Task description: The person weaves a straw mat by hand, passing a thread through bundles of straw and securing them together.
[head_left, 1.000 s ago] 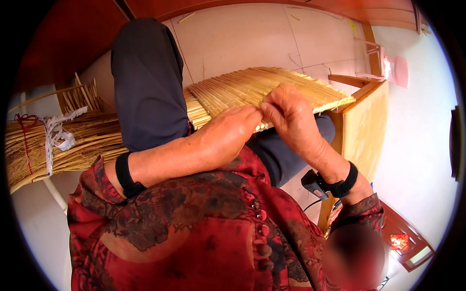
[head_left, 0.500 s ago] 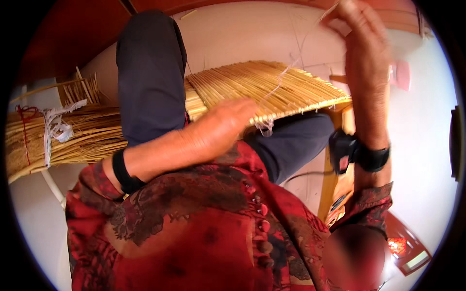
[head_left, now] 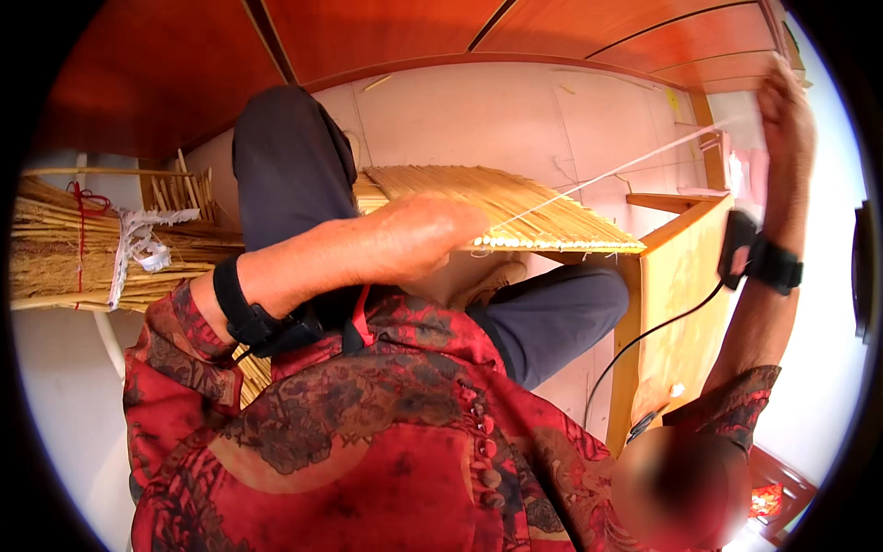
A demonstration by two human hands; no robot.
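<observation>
A mat of yellow stalks (head_left: 515, 202) lies across my knees, its stalks side by side and their cut ends in a row toward me. At its near left edge is my left hand (head_left: 428, 235), closed and gripping the mat; its fingertips are hidden. Raised at the far right, my right hand (head_left: 786, 110) is closed on a pale thread (head_left: 635, 166). That thread runs taut from the mat edge beside my left hand up to the right one. Its end inside my fingers does not show.
A bundle of loose stalks (head_left: 55, 244) tied with red string and a white strip lies to my left. A wooden frame (head_left: 685, 294) stands to the right of the mat. Red-brown panels (head_left: 386, 37) line the far side. A black cable (head_left: 644, 336) hangs from my right wrist.
My right hand has moved outward to the right, and the slack thread is now drawn tight. My left hand stays at the mat's edge. The view has tilted up slightly.
</observation>
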